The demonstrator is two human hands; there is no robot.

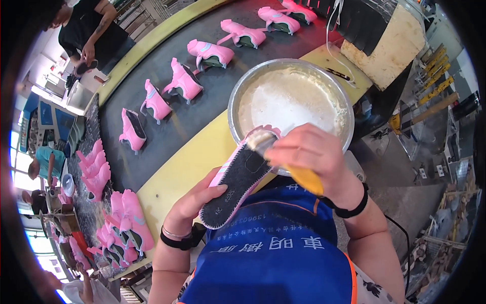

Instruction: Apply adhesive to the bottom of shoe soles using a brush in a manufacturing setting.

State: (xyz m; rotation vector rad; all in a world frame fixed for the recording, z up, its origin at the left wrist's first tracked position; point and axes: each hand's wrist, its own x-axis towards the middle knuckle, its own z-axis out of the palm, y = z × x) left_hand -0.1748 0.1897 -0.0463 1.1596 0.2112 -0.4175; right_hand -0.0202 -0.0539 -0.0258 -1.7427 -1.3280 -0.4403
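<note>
In our left hand (192,202) we hold a pink shoe upper (235,185), with its black underside turned to us; the thumb lies flat on this underside, and the other fingers are bent around the pink side. The shoe upper is tilted, in front of the apron (273,248), which is blue, and its far end is near the metal bowl (231,109). We cannot tell if they touch.

Our right hand (314,154) is closed around a brush (304,181), whose yellow handle points downward out of the fist. The brush's other end is at the far end of the shoe upper, where we see a pale patch; this part is a little blurred.

The bowl contains a whitish mass. Beyond it, a row of pink uppers (185,83) stands along the dark tabletop (152,142), and more pink pieces (132,218) are grouped at the lower left
</note>
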